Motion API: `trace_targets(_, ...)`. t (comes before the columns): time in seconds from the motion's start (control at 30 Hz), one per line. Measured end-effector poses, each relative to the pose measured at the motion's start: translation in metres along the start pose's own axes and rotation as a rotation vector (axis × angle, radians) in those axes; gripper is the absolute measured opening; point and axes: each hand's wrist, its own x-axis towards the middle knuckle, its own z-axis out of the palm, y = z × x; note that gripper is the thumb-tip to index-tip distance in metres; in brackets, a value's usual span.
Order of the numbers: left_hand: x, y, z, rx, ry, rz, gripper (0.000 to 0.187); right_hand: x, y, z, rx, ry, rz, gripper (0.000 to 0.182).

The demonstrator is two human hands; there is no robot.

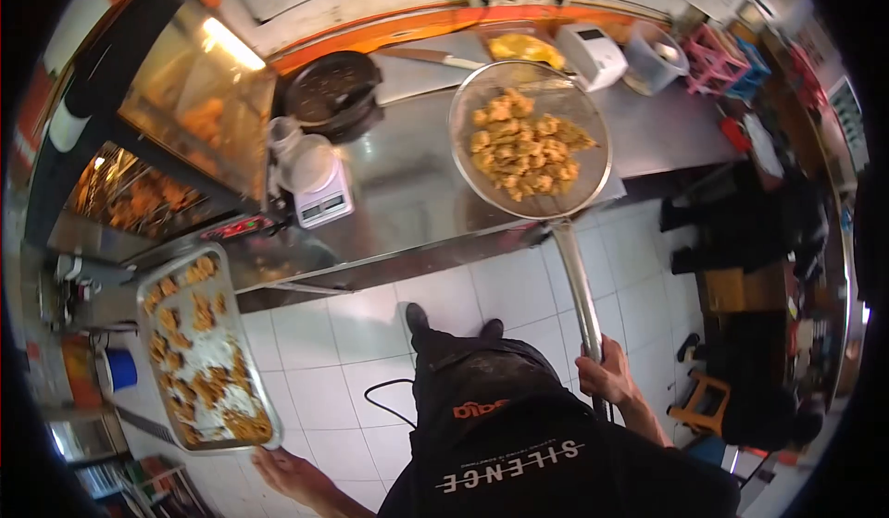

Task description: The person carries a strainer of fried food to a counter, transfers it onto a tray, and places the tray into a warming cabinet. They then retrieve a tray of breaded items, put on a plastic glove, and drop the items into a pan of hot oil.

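My right hand [607, 373] is wrapped round the long metal handle of a strainer [578, 287]. Its round mesh basket hangs over the steel counter and carries a heap of golden fried pieces [530, 148]. At the lower left, my left hand [289, 474] is at the near corner of a metal tray [260, 370], its fingers partly hidden by the rim. Fried pieces [199, 384] are scattered over the tray, with bare patches between them. The tray's far end lies by the counter's left end.
A lit glass display warmer [199, 101] with fried food stands at the left. On the steel counter [407, 199] are a kitchen scale [324, 205], a dark pan [331, 92], a white device [593, 55] and a clear tub [653, 58]. An orange stool [701, 402] and dark-clothed people [741, 222] are at the right.
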Motion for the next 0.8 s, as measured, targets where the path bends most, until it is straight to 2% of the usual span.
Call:
trace_targets(0.07, -0.036, -0.027, -0.008, -0.271, -0.078, -0.144, 0.024, -0.006, 0.002, -0.02, -0.033, -0.015, 0.002, 0.022)
trace_targets(0.1, -0.04, -0.041, -0.006, -0.224, -0.127, -0.199, 0.013, -0.01, -0.003, -0.017, -0.045, -0.01, 0.007, 0.022)
trace_targets(0.13, -0.057, -0.053, -0.005, -0.224, -0.129, -0.232, 0.011, -0.013, 0.001, -0.025, -0.051, -0.026, 0.001, 0.022)
trace_targets(0.2, -0.079, -0.071, 0.004, -0.325, -0.311, -0.327, 0.009, -0.016, 0.007, -0.034, -0.048, 0.007, 0.017, 0.023)
trace_targets(0.23, -0.09, -0.079, 0.015, -0.327, -0.305, -0.379, 0.008, -0.022, 0.008, -0.039, -0.07, 0.018, 0.017, 0.023)
trace_targets(0.3, -0.111, -0.073, 0.057, -0.349, -0.364, -0.434, 0.013, -0.032, 0.012, -0.047, -0.093, 0.031, 0.005, 0.023)
trace_targets(0.33, -0.114, -0.094, 0.072, -0.366, -0.413, -0.434, 0.017, -0.035, 0.014, -0.05, -0.087, 0.043, 0.014, 0.024)
trace_targets(0.4, -0.119, -0.124, 0.108, -0.397, -0.573, -0.457, 0.015, -0.038, 0.02, -0.053, -0.08, 0.054, 0.028, 0.025)
trace_targets(0.47, -0.126, -0.14, 0.152, -0.369, -0.617, -0.547, 0.01, -0.04, 0.024, -0.052, -0.085, 0.086, 0.018, 0.025)
trace_targets(0.53, -0.121, -0.181, 0.188, -0.423, -0.76, -0.598, 0.007, -0.041, 0.021, -0.049, -0.133, 0.109, 0.01, 0.024)
trace_targets(0.6, -0.124, -0.195, 0.228, -0.521, -0.772, -0.715, 0.009, -0.034, 0.015, -0.045, -0.171, 0.109, -0.029, 0.023)
trace_targets(0.7, -0.136, -0.21, 0.28, -0.586, -0.887, -0.719, 0.012, -0.024, 0.013, -0.04, -0.164, 0.094, -0.065, 0.021)
trace_targets(0.73, -0.133, -0.237, 0.291, -0.362, -0.977, -0.512, 0.015, -0.016, 0.015, -0.037, -0.235, 0.113, -0.028, 0.019)
trace_targets(0.77, -0.126, -0.294, 0.312, -0.475, -1.152, -0.424, 0.019, -0.004, 0.022, -0.034, -0.31, 0.13, 0.023, 0.02)
trace_targets(0.8, -0.133, -0.294, 0.33, -0.395, -1.161, -0.413, 0.018, -0.011, 0.005, -0.022, -0.291, 0.109, -0.026, 0.018)
